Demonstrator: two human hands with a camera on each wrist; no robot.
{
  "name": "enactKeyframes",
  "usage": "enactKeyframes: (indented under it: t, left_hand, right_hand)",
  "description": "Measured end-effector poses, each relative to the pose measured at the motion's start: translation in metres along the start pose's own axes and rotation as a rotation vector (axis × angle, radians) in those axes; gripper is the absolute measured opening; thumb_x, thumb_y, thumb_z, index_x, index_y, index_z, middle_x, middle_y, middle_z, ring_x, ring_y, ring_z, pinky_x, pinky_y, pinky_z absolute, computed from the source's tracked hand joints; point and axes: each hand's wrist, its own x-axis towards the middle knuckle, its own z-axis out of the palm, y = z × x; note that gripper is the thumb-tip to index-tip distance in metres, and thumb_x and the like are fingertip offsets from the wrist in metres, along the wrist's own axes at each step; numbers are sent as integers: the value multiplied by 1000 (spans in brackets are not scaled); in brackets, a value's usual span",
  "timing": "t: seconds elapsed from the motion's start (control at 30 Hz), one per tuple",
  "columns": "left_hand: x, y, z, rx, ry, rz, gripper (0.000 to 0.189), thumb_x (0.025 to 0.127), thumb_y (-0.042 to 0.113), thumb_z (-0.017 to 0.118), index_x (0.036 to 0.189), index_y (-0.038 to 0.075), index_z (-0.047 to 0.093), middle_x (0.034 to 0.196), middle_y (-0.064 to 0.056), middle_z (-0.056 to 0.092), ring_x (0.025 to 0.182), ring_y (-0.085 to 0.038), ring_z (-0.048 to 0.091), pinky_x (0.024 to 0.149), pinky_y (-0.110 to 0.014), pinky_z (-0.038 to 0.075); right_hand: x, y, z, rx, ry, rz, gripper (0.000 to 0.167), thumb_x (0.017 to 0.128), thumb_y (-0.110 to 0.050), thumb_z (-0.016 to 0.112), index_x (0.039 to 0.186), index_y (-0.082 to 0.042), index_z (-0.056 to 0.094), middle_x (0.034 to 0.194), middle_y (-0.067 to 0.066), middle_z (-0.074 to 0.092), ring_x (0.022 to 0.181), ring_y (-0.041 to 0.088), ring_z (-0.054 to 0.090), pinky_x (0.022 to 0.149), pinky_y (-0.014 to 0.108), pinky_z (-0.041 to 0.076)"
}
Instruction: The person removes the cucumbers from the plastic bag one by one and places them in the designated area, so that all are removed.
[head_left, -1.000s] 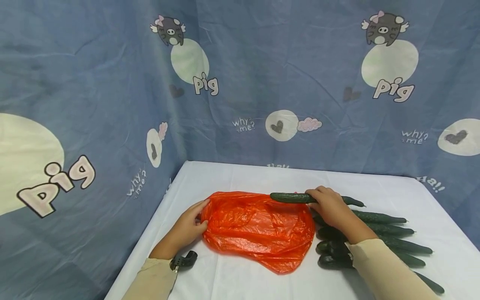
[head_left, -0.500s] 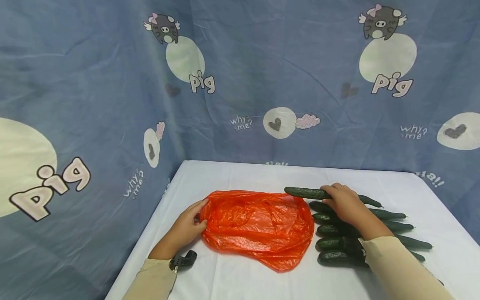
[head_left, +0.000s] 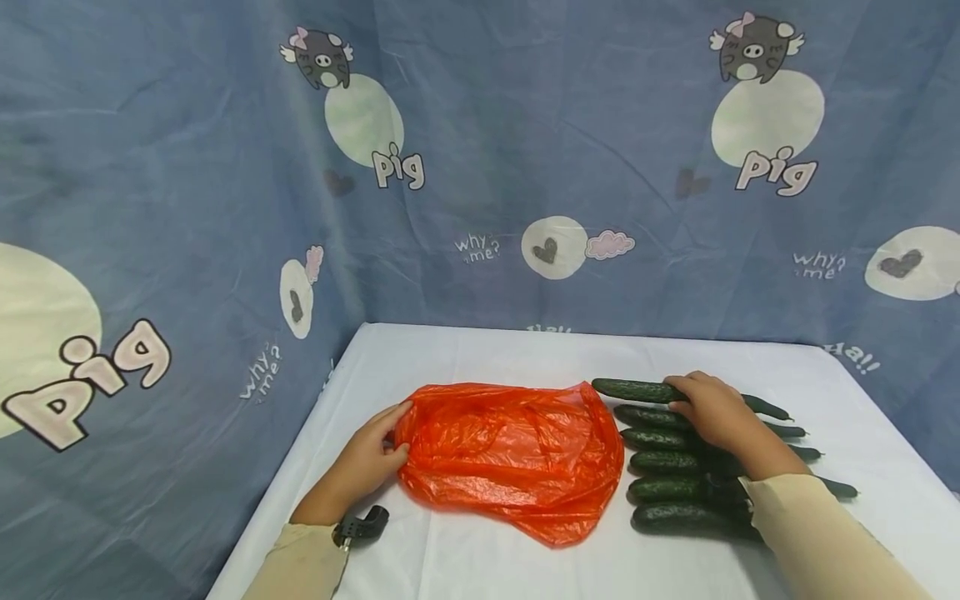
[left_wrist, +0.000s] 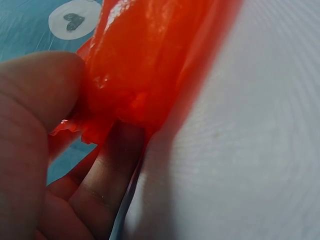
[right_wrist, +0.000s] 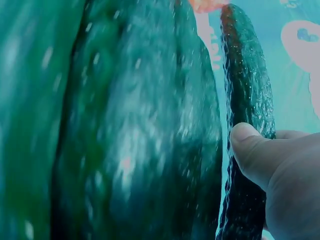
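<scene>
A thin red-orange plastic bag (head_left: 510, 458) lies spread on the table's middle. My left hand (head_left: 367, 454) holds its left edge; in the left wrist view the thumb (left_wrist: 45, 90) and a finger (left_wrist: 112, 175) are on either side of the crumpled film. My right hand (head_left: 716, 412) grips a long dark green cucumber (head_left: 633, 390) by its middle, thumb along its near side. That cucumber is at the far end of a row of several cucumbers (head_left: 690, 517), its left tip beside the bag's upper right corner. My right forearm hides part of the row.
A white cloth covers the table (head_left: 480, 354). Blue printed curtains (head_left: 465, 167) hang behind it and along its left side. A black device (head_left: 363, 525) is strapped to my left wrist, close over the cloth.
My right hand has moved right with the cucumber, from over the bag's upper right corner to the far end of the row. My left hand stays at the bag's left edge.
</scene>
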Motion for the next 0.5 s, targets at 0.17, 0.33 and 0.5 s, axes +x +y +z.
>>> enactKeyframes:
  t: [0.17, 0.33, 0.5]
  left_hand:
    - [1, -1, -1, 8, 2, 17, 73, 92, 0, 68, 160, 11, 43, 161, -15, 46, 94, -19, 56, 71, -22, 54]
    - [1, -2, -1, 8, 5, 15, 73, 93, 1, 69, 160, 12, 44, 161, -13, 46, 94, -19, 56, 71, -21, 54]
    - [1, -3, 0, 5, 3, 19, 73, 93, 1, 69, 160, 12, 44, 161, -14, 46, 94, -19, 56, 71, -21, 54]
  right_hand:
    - [-3, 7, -2, -12, -26, 14, 43, 97, -16, 72, 136, 0, 64, 118, 23, 69, 111, 47, 65, 88, 66, 51]
    - [-6, 13, 0, -17, -20, 24, 44, 98, -16, 71, 137, 0, 63, 120, 24, 68, 113, 48, 64, 88, 66, 51]
    - [-6, 18, 2, -8, -33, 43, 45, 99, -16, 70, 139, 1, 62, 120, 26, 68, 113, 48, 64, 90, 65, 51]
